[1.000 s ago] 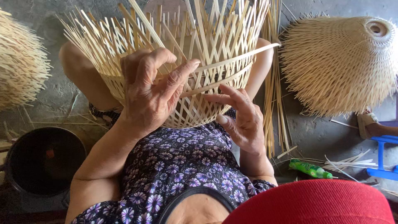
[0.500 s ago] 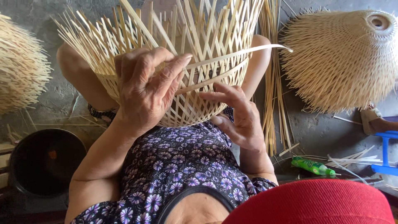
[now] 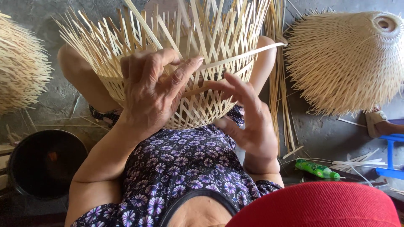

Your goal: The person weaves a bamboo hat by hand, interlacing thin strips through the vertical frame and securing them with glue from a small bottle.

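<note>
Left hand [image 3: 153, 90] lies curled over the near wall of the half-woven bamboo basket [image 3: 185, 63], fingers bent and pressed onto the weave, thumb stretched right along a flat horizontal strip [image 3: 242, 54] and pressing it against the uprights. Not a pinch as far as visible; whether the fingertips hook a strip underneath, cannot tell. Right hand [image 3: 248, 122] sits just right of and below it, fingers spread and loosely bent, fingertips touching the basket wall near the same strip; nothing gripped, palm off the weave.

Basket rests in the person's lap between the raised knees, rounded bottom toward the body, open side away, loose unwoven uprights fanning out from the top. Lower part is an open diagonal lattice; the long strip runs across it and sticks out free past the right edge.

Floral purple dress [image 3: 181, 168] fills the lower centre; red hat brim [image 3: 320, 206] cuts in at bottom right. Finished cone-shaped woven piece [image 3: 349, 59] lies on the grey floor at right, well apart from the hands; another similar one [image 3: 21, 67] at the left edge. Bundle of loose bamboo strips [image 3: 280, 84] on the floor between basket and right cone. Black round pot [image 3: 44, 162] at lower left. Green bottle [image 3: 317, 169] lies on the floor near the right forearm; blue plastic stool [image 3: 391, 155] at the right edge.
</note>
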